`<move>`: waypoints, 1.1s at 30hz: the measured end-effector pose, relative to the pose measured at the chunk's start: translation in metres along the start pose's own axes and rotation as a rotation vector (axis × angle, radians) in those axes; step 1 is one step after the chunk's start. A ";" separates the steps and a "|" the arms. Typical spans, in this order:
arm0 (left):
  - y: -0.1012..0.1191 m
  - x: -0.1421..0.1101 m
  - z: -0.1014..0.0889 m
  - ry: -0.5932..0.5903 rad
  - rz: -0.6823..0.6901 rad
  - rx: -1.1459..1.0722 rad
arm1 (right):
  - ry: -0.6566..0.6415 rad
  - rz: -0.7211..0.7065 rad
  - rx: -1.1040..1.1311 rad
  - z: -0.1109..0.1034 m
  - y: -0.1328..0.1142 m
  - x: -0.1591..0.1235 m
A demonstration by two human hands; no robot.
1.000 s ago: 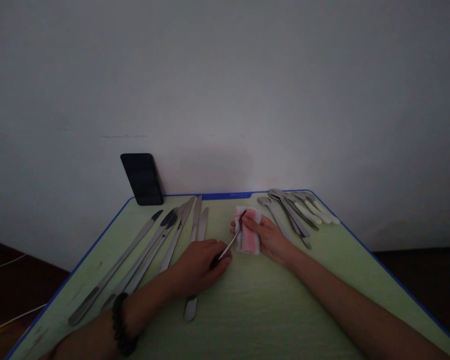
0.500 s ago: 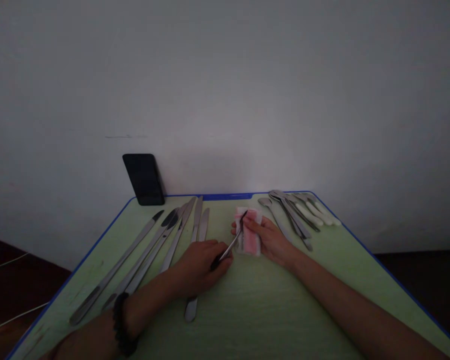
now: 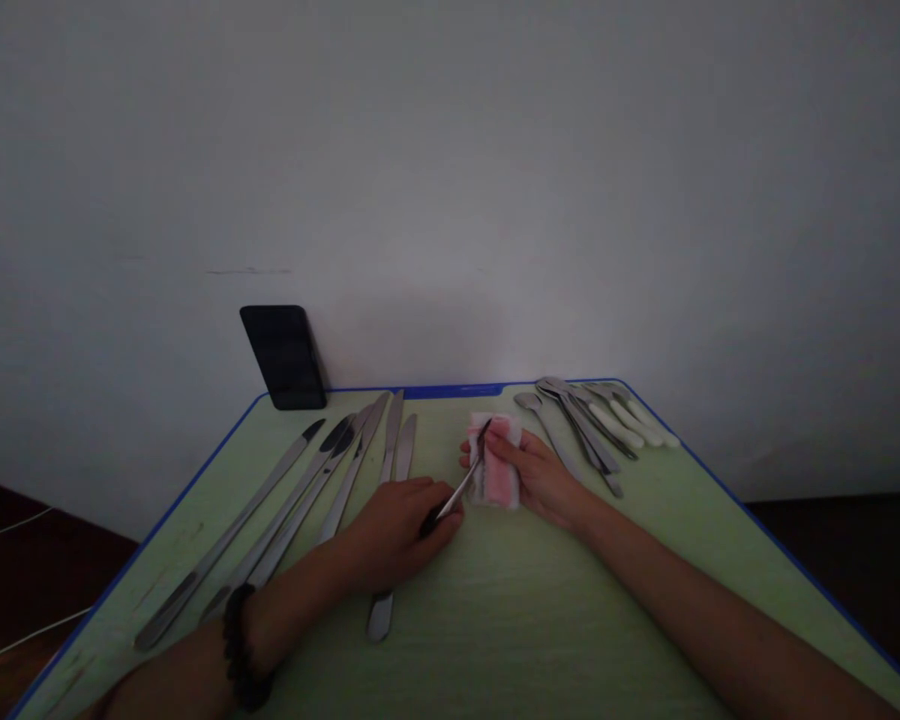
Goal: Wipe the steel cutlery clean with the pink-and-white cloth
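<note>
Near the middle of the table, my left hand [image 3: 405, 530] is closed around the handle end of a slim metal table knife [image 3: 461, 490]. The knife slants up to the right, its dark tip lying against a folded pink and white cloth [image 3: 501, 482]. My right hand [image 3: 544, 475] grips that cloth, thumb on top, pressing it around the tip; fingers behind the cloth are partly hidden. Beneath and beside my left hand lie two table knives [image 3: 391, 440], partly covered by it. A small spoon [image 3: 547, 425] lies just beyond my right hand.
Several long knives and spoons [image 3: 300, 500] lie fanned on the left of the green table [image 3: 510, 610]. At the back right are several metal spoons [image 3: 581, 430] and white-handled utensils [image 3: 634, 415]. A black phone [image 3: 283, 358] leans against the wall [image 3: 450, 200].
The hands, knife and cloth keep almost the same pose. The whole view has shifted very slightly.
</note>
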State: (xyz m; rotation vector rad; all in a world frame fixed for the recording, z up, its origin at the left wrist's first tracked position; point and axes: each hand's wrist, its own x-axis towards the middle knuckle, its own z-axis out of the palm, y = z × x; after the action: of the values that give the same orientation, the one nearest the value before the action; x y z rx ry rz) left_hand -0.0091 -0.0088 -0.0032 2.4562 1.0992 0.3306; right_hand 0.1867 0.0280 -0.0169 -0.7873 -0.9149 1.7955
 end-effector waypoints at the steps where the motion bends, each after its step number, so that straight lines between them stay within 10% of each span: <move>1: 0.000 0.000 0.000 0.002 0.002 -0.007 | -0.003 0.004 0.000 0.000 0.000 0.000; 33: 0.000 -0.001 -0.010 0.107 -0.048 -0.045 | 0.168 -0.031 0.089 0.002 -0.003 0.005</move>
State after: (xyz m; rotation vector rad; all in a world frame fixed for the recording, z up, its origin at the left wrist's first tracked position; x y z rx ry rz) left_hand -0.0135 -0.0067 0.0059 2.3927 1.1788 0.4710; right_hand 0.1849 0.0332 -0.0142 -0.8483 -0.7284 1.7023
